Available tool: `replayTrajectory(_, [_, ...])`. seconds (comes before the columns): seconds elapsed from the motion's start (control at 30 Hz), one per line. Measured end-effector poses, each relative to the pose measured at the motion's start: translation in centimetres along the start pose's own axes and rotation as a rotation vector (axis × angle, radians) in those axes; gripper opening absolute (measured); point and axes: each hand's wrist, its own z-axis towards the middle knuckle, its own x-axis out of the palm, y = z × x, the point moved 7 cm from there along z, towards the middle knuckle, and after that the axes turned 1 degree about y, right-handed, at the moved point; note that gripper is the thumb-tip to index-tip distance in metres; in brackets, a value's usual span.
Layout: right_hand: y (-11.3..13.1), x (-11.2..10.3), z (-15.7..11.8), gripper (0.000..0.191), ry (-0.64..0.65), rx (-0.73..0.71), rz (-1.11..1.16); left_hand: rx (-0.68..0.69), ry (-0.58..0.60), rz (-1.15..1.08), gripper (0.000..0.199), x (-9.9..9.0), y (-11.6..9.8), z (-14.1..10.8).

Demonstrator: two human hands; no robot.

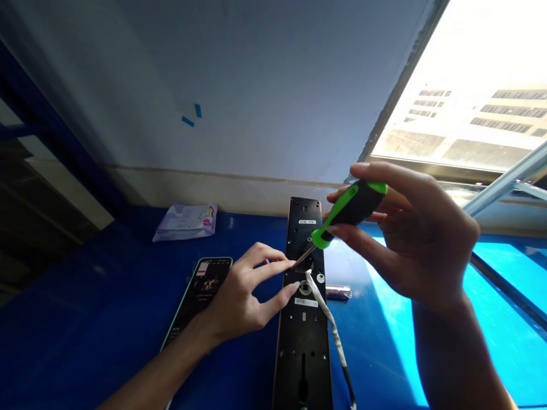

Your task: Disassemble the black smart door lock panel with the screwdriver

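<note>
On the blue surface, lengthwise: black lock panel with white-sleeved cable. In right hand: green-and-black screwdriver, grasped by the fingers, slanted down to panel. At blade tip: left hand with thumb and index finger parted; any hold not determinable. Beside left forearm: smartphone.

Right hand curls, raised; left hand (knuckles up) sits lower.

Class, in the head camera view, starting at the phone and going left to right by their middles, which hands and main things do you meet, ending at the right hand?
Phone, left hand, long black panel, green-and-black screwdriver, right hand.
</note>
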Motion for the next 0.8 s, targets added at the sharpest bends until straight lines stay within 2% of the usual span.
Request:
replayTrajectory(0.1, [0.5, 0.5, -0.3, 0.063, 0.086, -0.066, 0.004, 0.014, 0.086, 0.035, 0.030, 0.1, 0.1, -0.1])
replayTrajectory(0.23, [1.0, 1.3, -0.4, 0.064, 0.170, -0.151, -0.034, 0.029, 0.127, 0.057, 0.030, 0.3, 0.3, -0.3])
replayTrajectory(0.47, [1.1, 2.2, -0.4, 0.062, 0.219, -0.246, -0.062, -0.011, 0.155, 0.064, 0.026, 0.6, 0.8, -0.2])
replayTrajectory(0.8, [1.0, 2.9, -0.3, 0.060, 0.249, -0.264, -0.054, -0.072, 0.185, 0.045, 0.022, 0.7, 1.4, -0.4])
